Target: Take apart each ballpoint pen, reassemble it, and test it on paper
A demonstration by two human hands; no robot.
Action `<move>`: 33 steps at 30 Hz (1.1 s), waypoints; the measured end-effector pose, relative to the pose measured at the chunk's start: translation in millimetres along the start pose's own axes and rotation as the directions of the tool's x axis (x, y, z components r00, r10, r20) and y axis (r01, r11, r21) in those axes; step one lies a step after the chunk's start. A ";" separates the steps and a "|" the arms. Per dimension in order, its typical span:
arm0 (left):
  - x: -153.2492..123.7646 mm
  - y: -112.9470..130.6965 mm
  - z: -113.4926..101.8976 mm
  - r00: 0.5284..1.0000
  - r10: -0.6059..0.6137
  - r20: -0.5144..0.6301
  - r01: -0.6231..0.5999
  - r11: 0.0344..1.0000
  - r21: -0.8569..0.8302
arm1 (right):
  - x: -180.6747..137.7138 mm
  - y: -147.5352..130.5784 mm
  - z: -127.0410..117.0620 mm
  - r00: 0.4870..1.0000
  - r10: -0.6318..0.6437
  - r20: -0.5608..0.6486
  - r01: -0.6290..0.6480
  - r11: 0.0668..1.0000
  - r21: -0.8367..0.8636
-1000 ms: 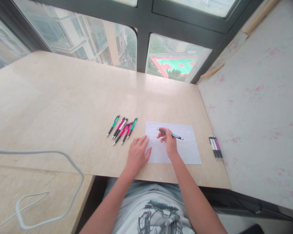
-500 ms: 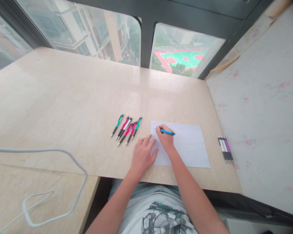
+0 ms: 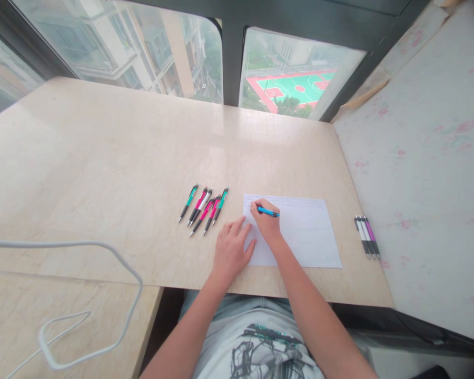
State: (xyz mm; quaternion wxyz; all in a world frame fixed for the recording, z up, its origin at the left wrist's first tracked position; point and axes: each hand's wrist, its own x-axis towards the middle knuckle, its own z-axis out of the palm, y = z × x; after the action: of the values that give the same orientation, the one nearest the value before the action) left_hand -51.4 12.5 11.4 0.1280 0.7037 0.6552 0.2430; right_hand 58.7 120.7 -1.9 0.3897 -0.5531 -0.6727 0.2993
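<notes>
A white sheet of paper (image 3: 304, 237) lies on the beige tabletop, with lines of small handwriting along its top. My right hand (image 3: 266, 218) grips a blue pen (image 3: 268, 211) near the sheet's upper left; the pen's tip is hidden by the fingers. Flat on the paper's left edge rests my left hand (image 3: 232, 245), its fingers spread and holding nothing. Just beyond that hand, to the left, several pens (image 3: 203, 209) in green, pink and white with black grips lie side by side, points toward me.
Several white and purple pens (image 3: 367, 237) lie at the table's right edge, by a flowered wall covering (image 3: 414, 200). A white cable (image 3: 118, 258) loops across the left side. Windows (image 3: 288, 79) stand behind the table (image 3: 122, 142).
The pen in my right hand has shifted slightly left and tilted a little. My left hand stays on the paper. The whole view has moved slightly.
</notes>
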 end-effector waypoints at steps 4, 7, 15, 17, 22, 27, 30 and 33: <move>0.0 -0.3 -0.3 1.000 -0.002 -0.008 0.002 1.000 -0.001 | -0.1 0.0 1.1 1.000 -0.022 -0.010 0.022 1.000 -0.003; 0.4 0.2 -0.3 1.000 -0.007 -0.002 0.007 1.000 0.003 | -0.3 0.9 1.7 1.000 -0.016 -0.005 0.016 1.000 -0.007; 0.9 3.6 -2.7 1.000 -0.001 0.010 0.001 0.998 0.061 | -0.3 1.0 0.8 0.999 -0.025 -0.040 0.025 1.000 0.001; 0.8 3.7 -2.6 1.000 -0.003 0.011 0.003 0.998 0.067 | -0.6 0.8 0.3 0.998 -0.012 -0.063 0.012 1.000 -0.007; 0.5 2.6 -1.5 1.000 -0.011 0.016 0.010 0.997 0.071 | -0.4 0.6 0.8 0.999 0.007 -0.035 -0.008 1.000 -0.016; 0.9 2.7 -1.4 1.000 -0.010 0.016 0.009 0.998 0.066 | 0.3 0.3 1.2 0.999 -0.010 -0.044 0.009 0.999 -0.034; 1.1 2.8 -1.3 1.000 -0.010 0.011 0.009 0.998 0.065 | 0.2 0.7 1.4 0.999 -0.013 -0.030 0.012 0.999 -0.033; 0.8 2.6 -1.0 1.000 -0.010 0.006 0.010 0.998 0.069 | -0.5 1.8 1.8 0.999 -0.007 -0.036 0.006 1.000 -0.028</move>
State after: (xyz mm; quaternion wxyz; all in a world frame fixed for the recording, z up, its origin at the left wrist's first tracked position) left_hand -49.7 12.9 13.7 0.1071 0.7052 0.6663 0.2173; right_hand 58.2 120.6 -4.5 0.3950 -0.5619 -0.6713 0.2785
